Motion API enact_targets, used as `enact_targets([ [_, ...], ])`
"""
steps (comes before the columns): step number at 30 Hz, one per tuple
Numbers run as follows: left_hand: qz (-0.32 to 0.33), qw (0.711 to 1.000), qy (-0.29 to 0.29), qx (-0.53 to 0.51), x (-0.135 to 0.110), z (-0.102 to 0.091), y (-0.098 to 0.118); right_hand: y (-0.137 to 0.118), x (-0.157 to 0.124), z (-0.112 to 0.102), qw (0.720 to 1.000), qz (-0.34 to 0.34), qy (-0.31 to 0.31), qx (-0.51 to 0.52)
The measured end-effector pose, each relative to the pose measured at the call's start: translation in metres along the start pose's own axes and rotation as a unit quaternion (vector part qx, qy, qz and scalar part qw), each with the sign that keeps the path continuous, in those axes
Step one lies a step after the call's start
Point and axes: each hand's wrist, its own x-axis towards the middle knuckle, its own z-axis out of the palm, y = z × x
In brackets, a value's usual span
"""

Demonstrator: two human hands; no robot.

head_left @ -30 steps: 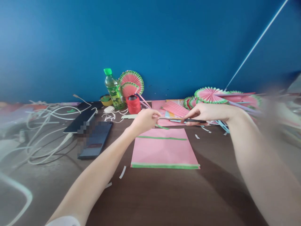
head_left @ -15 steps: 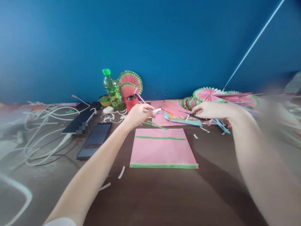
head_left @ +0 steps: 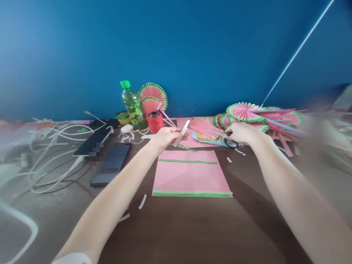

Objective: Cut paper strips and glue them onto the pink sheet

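Logging a change: the right hand (head_left: 242,132) has drawn away from the left one and now sits low on the paper pile to the right, fingers curled over the black handles of the scissors (head_left: 230,142). The left hand (head_left: 164,137) stays raised beyond the far edge of the pink sheet (head_left: 192,174). Its thumb and forefinger pinch a short white strip (head_left: 183,131), tilted upward and clear of the blades. I judge the cut finished.

head-worn view, forward-down over table (head_left: 192,234)
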Motion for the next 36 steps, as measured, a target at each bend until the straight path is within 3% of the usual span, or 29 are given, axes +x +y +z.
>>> enact_targets([
  [4,0.013,0.998,0.037,-0.047,0.002,0.003,-0.005,-0.007,-0.002,-0.001,0.999,0.001,0.031,-0.027],
  [7,0.011,0.996,0.040,-0.075,0.002,0.007,-0.005,-0.019,-0.010,-0.005,0.992,-0.066,0.096,0.040],
  [9,0.005,0.996,0.026,-0.086,0.001,0.008,-0.005,-0.031,-0.018,-0.007,0.973,-0.143,0.136,0.121],
  [12,0.013,0.995,-0.004,-0.103,0.000,0.010,-0.005,-0.053,-0.027,-0.004,0.923,-0.238,0.109,0.280],
  [15,0.021,0.994,-0.023,-0.109,-0.001,0.013,-0.007,-0.071,-0.027,0.005,0.882,-0.288,0.146,0.344],
  [19,0.020,0.993,-0.042,-0.105,-0.001,0.016,-0.009,-0.082,-0.020,0.019,0.857,-0.256,0.142,0.424],
  [26,0.052,0.994,-0.084,-0.046,-0.001,0.019,-0.015,-0.088,-0.021,0.023,0.824,-0.196,0.048,0.530],
  [32,0.094,0.990,-0.105,-0.014,-0.003,0.019,-0.015,-0.091,-0.020,0.029,0.743,-0.165,0.024,0.649],
  [36,0.095,0.990,-0.107,0.004,-0.002,0.018,-0.016,-0.091,-0.019,0.030,0.747,-0.167,0.015,0.643],
])
